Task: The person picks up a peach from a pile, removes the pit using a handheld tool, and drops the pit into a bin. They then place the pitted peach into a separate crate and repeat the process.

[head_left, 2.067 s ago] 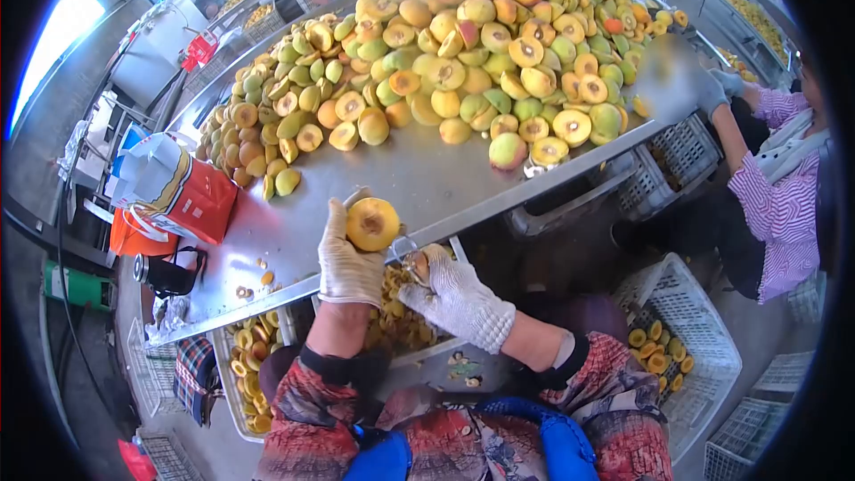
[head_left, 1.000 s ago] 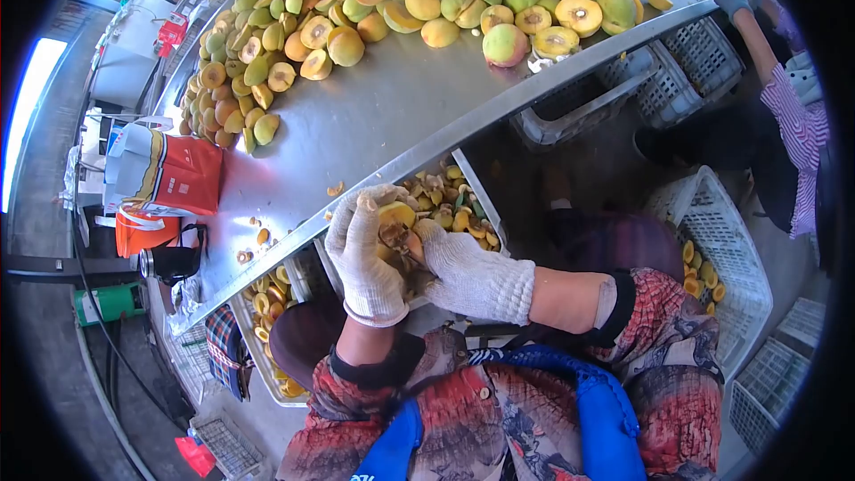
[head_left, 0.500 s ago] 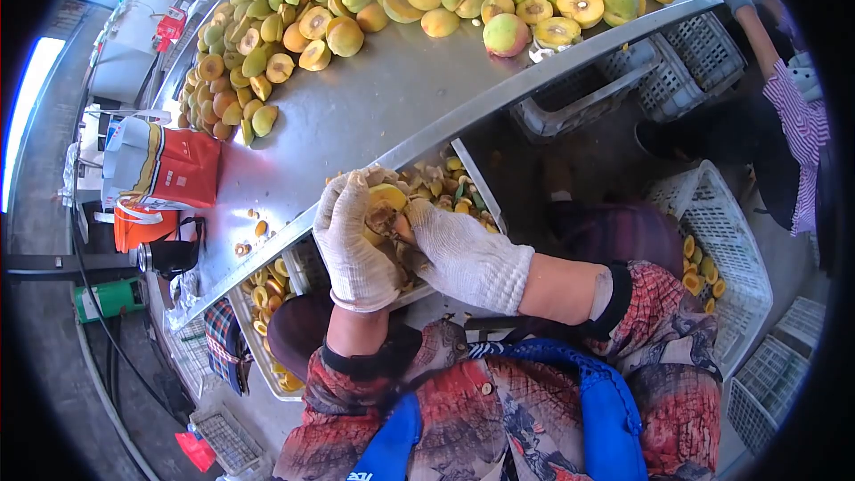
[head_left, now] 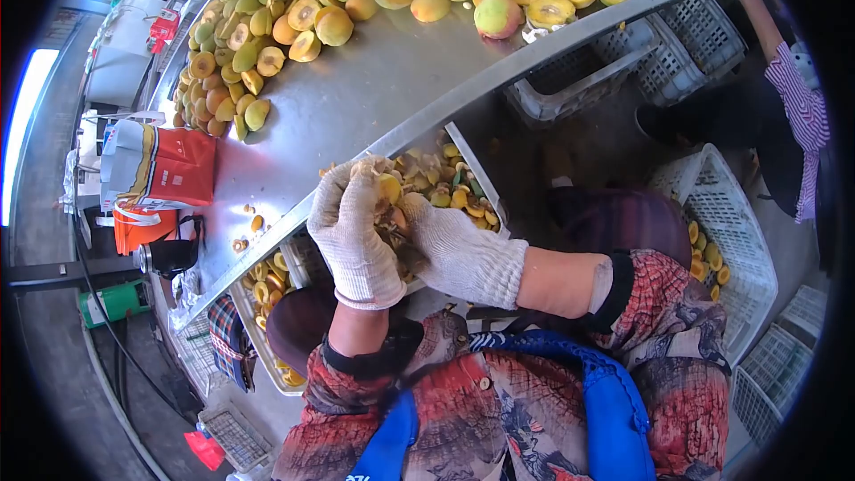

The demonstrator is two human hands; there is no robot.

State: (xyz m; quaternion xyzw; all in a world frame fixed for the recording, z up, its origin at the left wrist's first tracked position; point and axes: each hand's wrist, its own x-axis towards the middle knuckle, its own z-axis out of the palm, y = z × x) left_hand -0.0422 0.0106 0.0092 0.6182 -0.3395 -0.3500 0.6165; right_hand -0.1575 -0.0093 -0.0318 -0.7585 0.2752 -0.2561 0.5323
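Both hands wear off-white knitted gloves and meet over the table's near edge. My left hand is closed around a yellow peach half, which it mostly covers. Against the fruit, my right hand is closed too, its thumb and fingers at the brown, pit-side part of the peach. Something small and dark shows between the hands, but I cannot make out whether it is a tool or pit. Below and beyond them, a crate holds peach pieces and scraps.
Cut peaches are heaped on the metal table. A red and white bag stands at its left edge. Crates of peach halves sit below left and right. A co-worker's striped sleeve shows at right.
The view has shifted slightly. My left hand has turned a little around the peach half, so less of the yellow fruit shows. Both hands stay together.
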